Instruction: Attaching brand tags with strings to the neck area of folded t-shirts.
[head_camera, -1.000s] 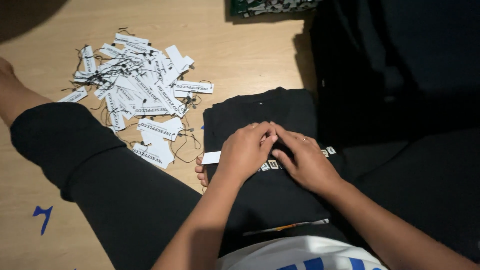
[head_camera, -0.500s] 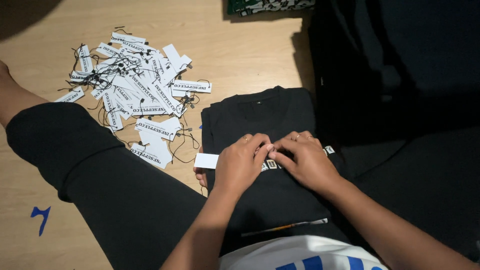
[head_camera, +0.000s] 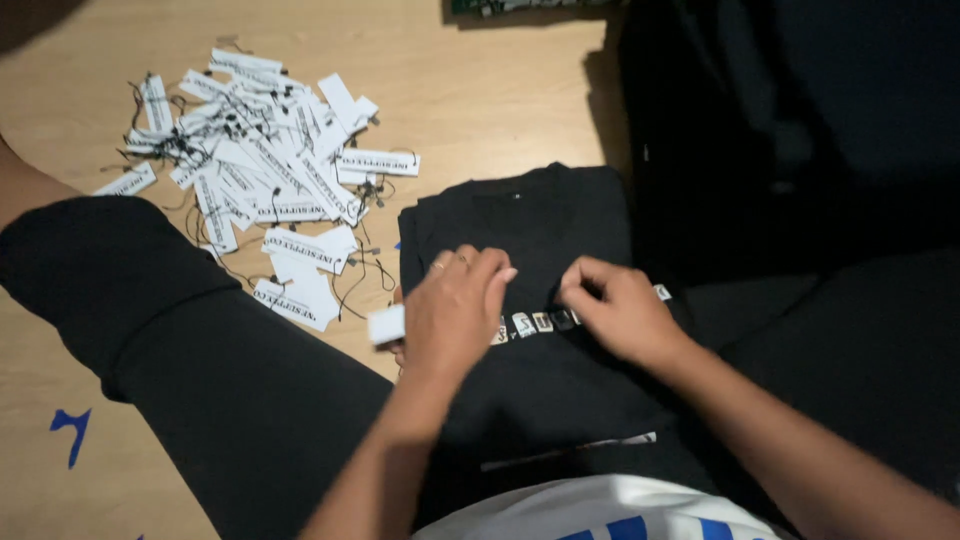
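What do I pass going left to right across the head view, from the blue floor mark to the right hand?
Blue mark → pile of white hang tags → left hand holding a white tag → right hand, on the folded black shirt.

A heap of white paper tags (head_camera: 250, 150) with black print and thin black strings lies on the wooden floor (head_camera: 480, 90), up and left of my hands. One white tag (head_camera: 386, 324) pokes out from under my left hand (head_camera: 455, 310), beside the black folded shirt (head_camera: 530, 230).
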